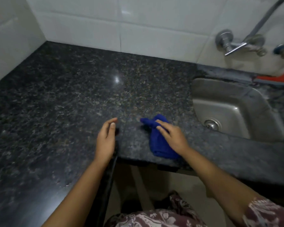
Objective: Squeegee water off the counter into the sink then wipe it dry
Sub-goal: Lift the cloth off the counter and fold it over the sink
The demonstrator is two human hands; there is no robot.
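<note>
A dark speckled granite counter [75,95] fills the corner in front of me. A bunched blue cloth [157,141] lies near the counter's front edge. My right hand [172,136] rests flat on top of it, fingers pointing left. My left hand [106,140] hovers over the counter's inner corner to the left of the cloth, fingers loosely apart, holding nothing. A steel sink [233,110] is sunk into the counter on the right. An orange squeegee [279,77] lies on the counter behind the sink, partly cut off by the frame edge.
White tiled walls [121,25] close the counter at the back and left. A metal tap with a lever [233,45] is fixed to the wall above the sink. Below the counter's front edge is pale floor [138,185].
</note>
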